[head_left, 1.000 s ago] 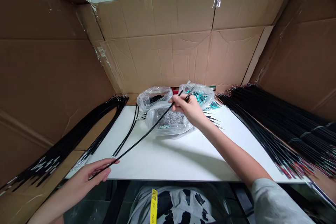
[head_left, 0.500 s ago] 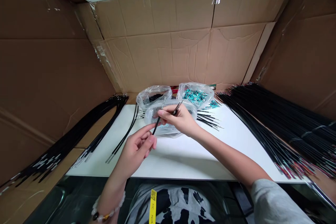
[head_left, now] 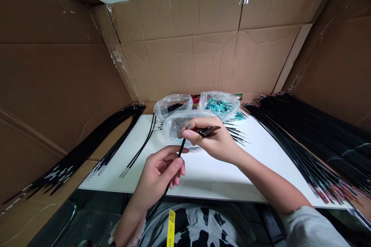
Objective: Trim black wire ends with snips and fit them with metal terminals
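My left hand (head_left: 160, 171) pinches a thin black cable (head_left: 181, 148) between thumb and fingers above the front of the white board. The cable's lower length hangs down toward my lap. My right hand (head_left: 217, 146) closes thumb and forefinger at the upper end of this cable, where a small silvery piece (head_left: 189, 125) shows above the fingertips. A dark, pointed metal tool (head_left: 211, 131) also rests in the right hand; its exact kind is unclear. Right behind the hands sits a clear plastic bag (head_left: 171, 129), partly covered by the right hand.
Further back stand a bag of black pieces (head_left: 162, 102) and a bag of teal pieces (head_left: 220, 105). Black cables lie in bundles at left (head_left: 95, 142) and right (head_left: 313, 135). Two cables (head_left: 141, 148) lie on the white board (head_left: 220, 177). Cardboard walls (head_left: 214, 61) surround it.
Both hands have come lower and slightly right in the picture with the cable. The dark tool has turned in my right hand and now points right. The view has shifted a little.
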`<state>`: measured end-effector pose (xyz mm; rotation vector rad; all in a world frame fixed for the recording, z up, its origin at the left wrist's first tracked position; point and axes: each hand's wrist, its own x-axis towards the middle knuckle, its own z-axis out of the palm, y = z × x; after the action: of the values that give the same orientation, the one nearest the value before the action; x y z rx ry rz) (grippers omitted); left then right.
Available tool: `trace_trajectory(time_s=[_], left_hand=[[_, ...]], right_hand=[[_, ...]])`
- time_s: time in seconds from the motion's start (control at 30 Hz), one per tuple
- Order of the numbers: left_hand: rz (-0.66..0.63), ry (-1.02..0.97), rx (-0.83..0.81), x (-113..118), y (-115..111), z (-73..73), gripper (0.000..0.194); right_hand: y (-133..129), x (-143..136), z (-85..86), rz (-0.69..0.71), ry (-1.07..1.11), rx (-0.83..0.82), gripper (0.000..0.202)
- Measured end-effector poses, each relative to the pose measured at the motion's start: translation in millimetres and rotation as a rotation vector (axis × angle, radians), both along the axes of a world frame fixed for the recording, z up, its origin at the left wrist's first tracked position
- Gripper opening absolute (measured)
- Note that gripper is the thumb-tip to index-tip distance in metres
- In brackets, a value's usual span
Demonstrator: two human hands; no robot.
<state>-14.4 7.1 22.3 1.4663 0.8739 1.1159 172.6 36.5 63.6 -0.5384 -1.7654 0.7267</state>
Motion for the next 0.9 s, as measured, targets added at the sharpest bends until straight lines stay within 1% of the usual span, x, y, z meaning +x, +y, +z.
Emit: trace_trajectory(time_s=[0.03,0.07,0.13,0.17,0.23,0.27,0.4,0.5,0.6,0.7,0.77,0.9], left_hand=[[-0.032,-0.018,0.037,2,3,1.0,0.025],[-0.054,-0.041,0.081,4,7,2.3,0.026],[-0.056,-0.091,0.152,9,14,5.7,0.026],[-0.034,-0.119,0.169,12,17,7.6,0.026],[0.024,-0.174,0.175,16,18,11.1,0.025],[0.053,-0.194,0.174,17,16,12.4,0.024],[0.133,-0.188,0.177,18,5,14.8,0.025],[0.174,-0.178,0.166,17,-3,15.8,0.022],[0.213,-0.193,0.153,16,-5,16.5,0.019],[0.221,-0.193,0.155,14,-6,14.5,0.019],[0.203,-0.179,0.157,13,-7,11.7,0.022],[0.135,-0.122,0.157,11,-7,6.0,0.028]], right_hand=[[-1,0,0.4,0.007,-0.018,0.013,0.040],[-3,2,0.9,-0.001,-0.044,0.042,0.037],[-6,7,1.5,-0.068,-0.094,0.138,0.026],[-8,11,1.7,-0.121,-0.108,0.186,0.031],[-12,18,1.9,-0.212,-0.129,0.255,0.057],[-14,22,1.9,-0.243,-0.149,0.283,0.065],[-21,28,1.5,-0.332,-0.314,0.424,0.077],[-21,24,0.2,-0.383,-0.385,0.544,0.078],[-18,19,-2.1,-0.428,-0.371,0.643,0.072],[-17,15,-3.4,-0.455,-0.321,0.687,0.061],[-18,14,-2.9,-0.495,-0.278,0.702,0.048],[-21,11,-0.2,-0.614,-0.194,0.709,0.014]])
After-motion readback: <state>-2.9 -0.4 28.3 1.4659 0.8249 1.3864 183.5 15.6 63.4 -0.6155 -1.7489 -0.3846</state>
